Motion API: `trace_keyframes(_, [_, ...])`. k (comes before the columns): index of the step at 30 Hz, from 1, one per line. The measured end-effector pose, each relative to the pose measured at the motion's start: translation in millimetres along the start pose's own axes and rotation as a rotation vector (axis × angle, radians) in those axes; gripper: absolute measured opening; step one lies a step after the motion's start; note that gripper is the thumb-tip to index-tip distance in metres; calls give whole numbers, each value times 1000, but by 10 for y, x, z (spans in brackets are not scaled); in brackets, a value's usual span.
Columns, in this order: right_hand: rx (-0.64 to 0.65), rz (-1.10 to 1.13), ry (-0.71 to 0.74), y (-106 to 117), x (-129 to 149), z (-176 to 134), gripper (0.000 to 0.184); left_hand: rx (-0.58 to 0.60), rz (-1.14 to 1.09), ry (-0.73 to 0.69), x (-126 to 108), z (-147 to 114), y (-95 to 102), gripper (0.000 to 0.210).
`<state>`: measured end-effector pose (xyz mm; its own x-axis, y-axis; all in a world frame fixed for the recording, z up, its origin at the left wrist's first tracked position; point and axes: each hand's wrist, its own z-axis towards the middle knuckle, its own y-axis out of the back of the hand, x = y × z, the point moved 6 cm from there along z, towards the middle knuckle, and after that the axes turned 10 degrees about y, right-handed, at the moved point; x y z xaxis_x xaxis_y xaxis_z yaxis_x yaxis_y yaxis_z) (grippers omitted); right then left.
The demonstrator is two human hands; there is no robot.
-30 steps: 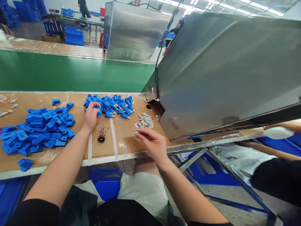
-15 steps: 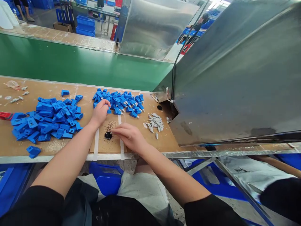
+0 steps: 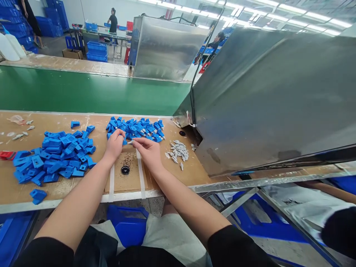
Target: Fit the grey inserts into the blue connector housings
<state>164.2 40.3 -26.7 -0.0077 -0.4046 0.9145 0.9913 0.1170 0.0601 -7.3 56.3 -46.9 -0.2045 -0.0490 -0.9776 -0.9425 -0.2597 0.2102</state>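
My left hand (image 3: 114,144) is closed on a small blue plastic block (image 3: 124,142), mostly hidden by the fingers. Between the fingertips of my right hand (image 3: 147,148) is a small grey plastic piece (image 3: 130,142), its end close to the blue block; whether they touch I cannot tell. Just beyond both hands lies a group of blue blocks with pale tips (image 3: 136,128). To the left is a bigger heap of plain blue blocks (image 3: 61,152). Loose grey pieces (image 3: 178,150) form a small pile on the right. Nearer me sits a round black dish (image 3: 125,170) with dark specks around it.
A green conveyor belt (image 3: 83,92) runs behind the cardboard-covered bench (image 3: 167,181). A large metal housing (image 3: 264,104) slants up on the right. One blue block (image 3: 38,195) lies near the front edge, and a red tool (image 3: 7,155) at far left. Other people are in the background.
My right hand has moved from the black dish up to my left hand, bringing the grey piece to the blue block. The head view has tilted upward.
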Motion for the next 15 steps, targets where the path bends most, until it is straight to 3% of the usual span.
trace_keyframes(15, [10, 50, -10, -163, -121, 29, 27, -114, 41, -107, -166, -73, 114, 9])
